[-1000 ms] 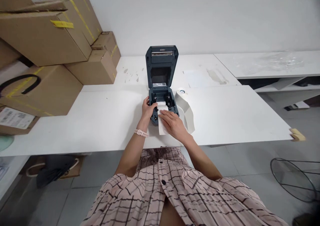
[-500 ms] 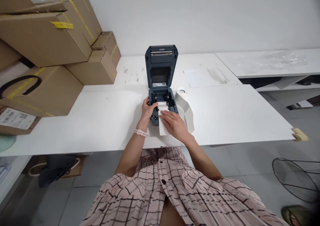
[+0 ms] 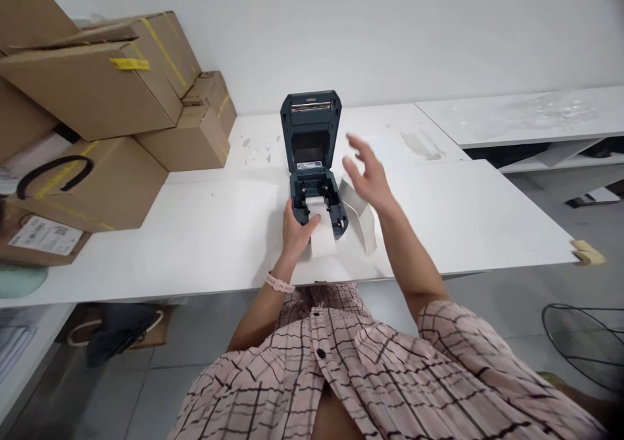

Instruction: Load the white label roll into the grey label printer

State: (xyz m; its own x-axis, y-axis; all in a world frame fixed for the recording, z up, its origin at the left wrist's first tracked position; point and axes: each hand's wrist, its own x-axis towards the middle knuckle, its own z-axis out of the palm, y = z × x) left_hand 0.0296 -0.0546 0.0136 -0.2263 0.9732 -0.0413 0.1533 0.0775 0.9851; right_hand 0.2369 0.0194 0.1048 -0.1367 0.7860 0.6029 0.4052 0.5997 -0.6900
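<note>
A dark label printer [image 3: 340,198] stands on the white table with its lid [image 3: 312,128] raised. Inside it sits a small white roll, from which a strip of label paper [image 3: 324,240] runs out over the front edge. My left hand [image 3: 296,232] grips the printer's left side, its thumb pressed on the strip. Up in the air beside the lid, my right hand [image 3: 370,175] is open with fingers apart and holds nothing. Below it, a loose curled length of label paper [image 3: 363,222] lies right of the printer; the hand partly hides it.
Cardboard boxes [image 3: 112,89] with yellow tape are stacked at the table's left. A white wall rises behind. Clear plastic [image 3: 550,110] lies on the side shelf at right. A tan block [image 3: 587,252] sits on the table's right corner, near a black wire frame [image 3: 580,307].
My right hand has let go of the paper strip and risen up and to the right, opening. My left hand stays at the printer, its thumb now on the strip.
</note>
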